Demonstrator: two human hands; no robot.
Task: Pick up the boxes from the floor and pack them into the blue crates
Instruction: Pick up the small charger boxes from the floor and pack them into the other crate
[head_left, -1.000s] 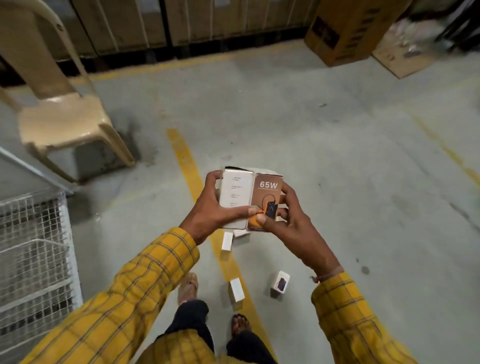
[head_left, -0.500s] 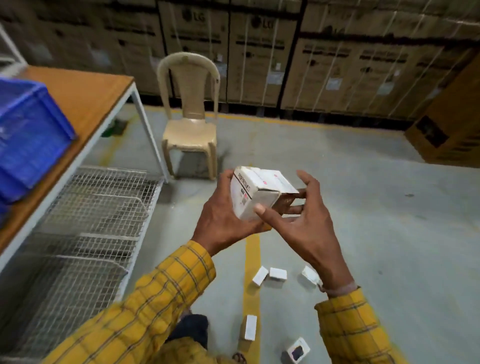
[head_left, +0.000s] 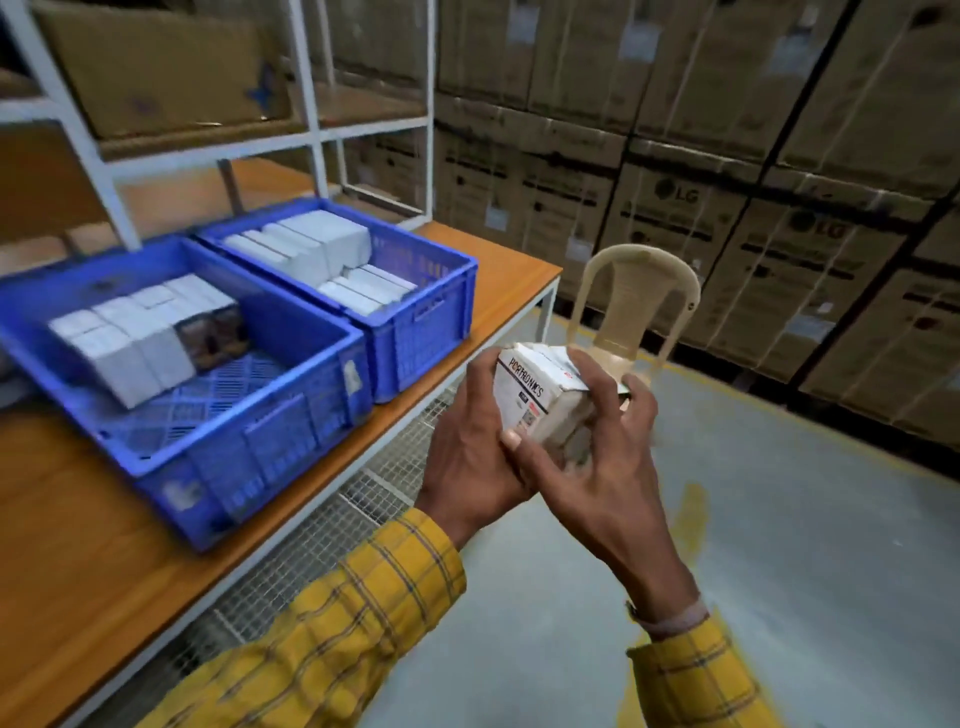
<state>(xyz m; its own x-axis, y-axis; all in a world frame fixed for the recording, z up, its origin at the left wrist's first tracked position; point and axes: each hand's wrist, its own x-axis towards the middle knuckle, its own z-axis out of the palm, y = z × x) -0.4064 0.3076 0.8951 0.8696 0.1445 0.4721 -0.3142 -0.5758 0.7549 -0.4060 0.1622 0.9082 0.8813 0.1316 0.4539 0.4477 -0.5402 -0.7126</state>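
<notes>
A small stack of white boxes (head_left: 535, 397), one lettered in black, is held at chest height between both hands. My left hand (head_left: 470, 452) grips the stack from the left side and my right hand (head_left: 597, 467) wraps it from the right and below. To the left, two blue crates stand side by side on the wooden table. The near blue crate (head_left: 291, 421) holds several white boxes at its far left, and the far blue crate (head_left: 436, 322) is partly filled with white boxes. The held stack is to the right of the table edge, over the floor.
The orange-topped table (head_left: 78, 545) has a wire mesh shelf (head_left: 332, 525) beneath it. A white metal rack (head_left: 311, 135) with a cardboard carton rises behind the crates. A beige plastic chair (head_left: 639, 301) stands past my hands. Large stacked cartons (head_left: 753, 208) line the wall.
My view has swung up and left from the floor to the table and crates. Both hands have kept their hold on the stack of boxes; the loose boxes on the floor are out of view.
</notes>
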